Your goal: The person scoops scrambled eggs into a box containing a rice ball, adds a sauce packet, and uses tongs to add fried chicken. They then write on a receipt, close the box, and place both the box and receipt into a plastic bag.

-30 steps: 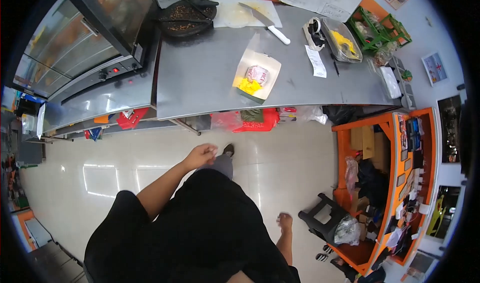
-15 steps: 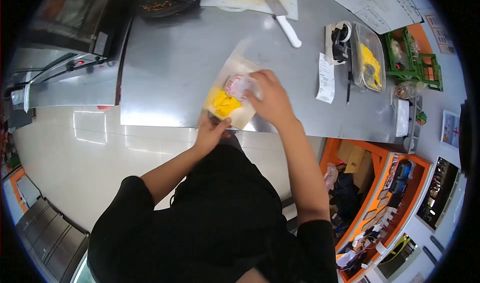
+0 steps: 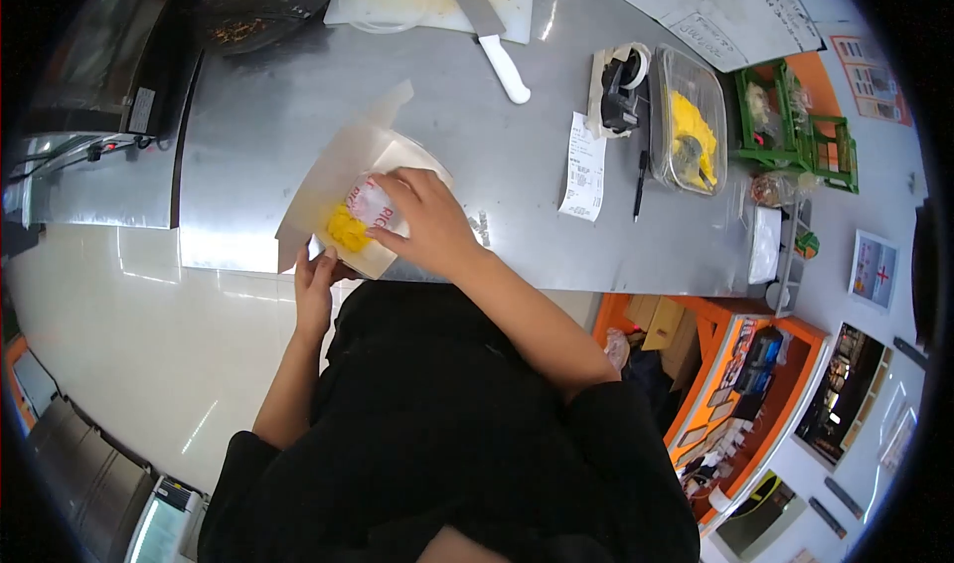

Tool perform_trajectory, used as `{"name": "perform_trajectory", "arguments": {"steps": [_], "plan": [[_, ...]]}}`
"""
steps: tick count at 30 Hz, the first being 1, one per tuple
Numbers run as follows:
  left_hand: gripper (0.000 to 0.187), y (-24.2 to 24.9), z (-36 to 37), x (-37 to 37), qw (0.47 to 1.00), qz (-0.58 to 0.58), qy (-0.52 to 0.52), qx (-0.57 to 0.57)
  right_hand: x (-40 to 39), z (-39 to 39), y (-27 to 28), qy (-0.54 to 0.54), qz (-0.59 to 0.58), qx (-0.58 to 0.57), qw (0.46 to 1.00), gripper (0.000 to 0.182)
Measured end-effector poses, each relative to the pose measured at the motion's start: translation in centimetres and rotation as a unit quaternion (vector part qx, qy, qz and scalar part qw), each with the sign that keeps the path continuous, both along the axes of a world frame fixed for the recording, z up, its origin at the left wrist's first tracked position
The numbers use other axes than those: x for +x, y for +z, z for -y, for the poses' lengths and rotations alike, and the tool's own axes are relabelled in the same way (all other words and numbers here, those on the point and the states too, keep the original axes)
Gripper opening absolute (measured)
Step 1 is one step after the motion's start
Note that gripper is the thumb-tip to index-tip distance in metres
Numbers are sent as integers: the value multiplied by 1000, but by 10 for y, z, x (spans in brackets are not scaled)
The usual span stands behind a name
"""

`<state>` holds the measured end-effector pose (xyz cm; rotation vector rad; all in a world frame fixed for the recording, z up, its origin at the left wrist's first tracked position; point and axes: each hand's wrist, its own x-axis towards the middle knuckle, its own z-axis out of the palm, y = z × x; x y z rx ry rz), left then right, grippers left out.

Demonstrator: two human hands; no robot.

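Note:
An open paper food box point(image 3: 320, 180) sits at the front edge of the steel counter, with its flaps raised. Inside it, soft yellow food point(image 3: 347, 230) lies beside a round white wrapped packet point(image 3: 367, 203) printed with red letters. My left hand point(image 3: 316, 283) grips the box's near left corner, thumb on top and the other fingers partly hidden beneath. From the right, my right hand point(image 3: 434, 227) reaches into the box, its fingers and thumb curved around the packet and covering part of it.
A white-handled knife point(image 3: 502, 69) rests across a cutting board point(image 3: 417, 1) at the back. To the right are a receipt point(image 3: 583, 170), a pen point(image 3: 641, 183), a tape dispenser point(image 3: 618, 106) and a plastic tub point(image 3: 664, 156) of yellow food with a spoon. Green baskets point(image 3: 785, 126) stand farther right.
In the view, the box and both hands have shifted left, along with the counter items. The box's flaps stand wider apart, and my right hand is closer around the packet.

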<state>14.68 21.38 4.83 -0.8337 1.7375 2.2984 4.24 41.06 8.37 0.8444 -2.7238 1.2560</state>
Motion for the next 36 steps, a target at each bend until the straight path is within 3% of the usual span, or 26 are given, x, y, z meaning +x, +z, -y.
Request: {"name": "perform_trajectory", "arguments": {"steps": [4, 11, 12, 17, 24, 28, 29, 32, 34, 36], "plan": [[47, -5, -8, 3, 994, -13, 53, -95, 14, -76, -6, -16, -18, -59, 998, 49], [44, 1, -26, 2, 973, 25, 106, -204, 64, -252, -39, -176, 51, 0, 983, 31], [43, 2, -28, 1, 975, 41, 124, -182, 71, -274, -41, -202, 82, 0, 976, 29], [41, 9, -56, 8, 968, 64, 201, -139, 94, -359, -60, -268, 14, 73, 961, 23], [41, 2, -54, 0, 953, 82, 270, -113, 100, -388, -78, -272, 0, 107, 956, 25], [61, 8, -62, 4, 934, 103, 322, -120, 105, -389, -82, -285, 6, 86, 955, 25], [68, -1, -62, 14, 936, 99, 301, -152, 106, -389, -83, -286, 4, 79, 955, 25], [51, -32, -72, 54, 931, 110, 226, -263, 108, -392, -90, -285, -26, 60, 956, 19], [46, -47, -103, 83, 941, 62, 85, -322, 111, -395, -96, -288, -24, 65, 955, 15], [73, -28, -138, 79, 964, 53, 57, -253, 111, -395, -97, -289, -25, 66, 955, 12]]}}
